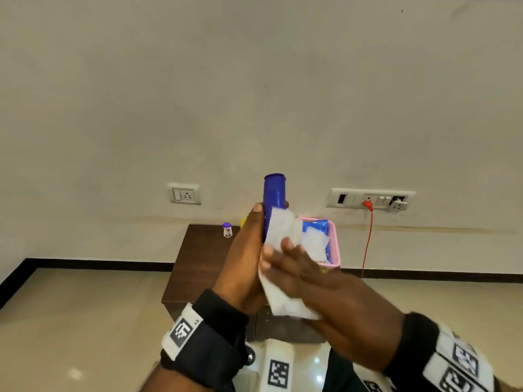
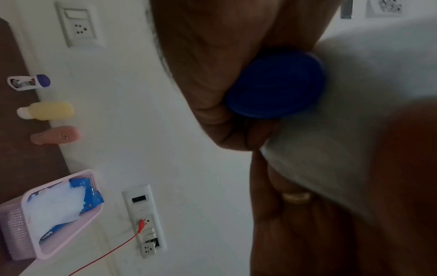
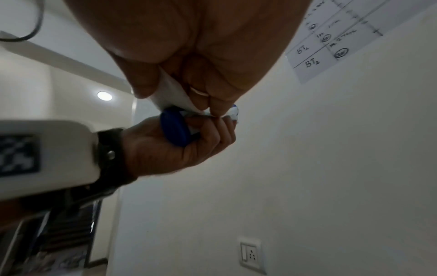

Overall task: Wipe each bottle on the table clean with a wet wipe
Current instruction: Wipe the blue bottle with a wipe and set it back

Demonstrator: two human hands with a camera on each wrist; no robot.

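Observation:
My left hand (image 1: 249, 250) grips a blue bottle (image 1: 274, 195) and holds it upright above the table, its flat end (image 2: 275, 84) facing the left wrist camera. My right hand (image 1: 300, 267) wraps a white wet wipe (image 1: 280, 236) around the bottle's lower body, fingers curled over the wipe (image 3: 172, 97). On the brown table (image 1: 198, 258) stand a small white bottle with a purple cap (image 1: 227, 230), a yellow bottle (image 2: 47, 110) and a pink bottle (image 2: 56, 134). The held bottle's lower half is hidden by wipe and hands.
A pink basket (image 1: 336, 244) at the table's back right holds a blue wet-wipe pack (image 2: 87, 190) with loose wipes. Wall sockets (image 1: 185, 193) sit behind the table, and a red cable (image 1: 368, 236) hangs from the right socket strip. Tiled floor surrounds the table.

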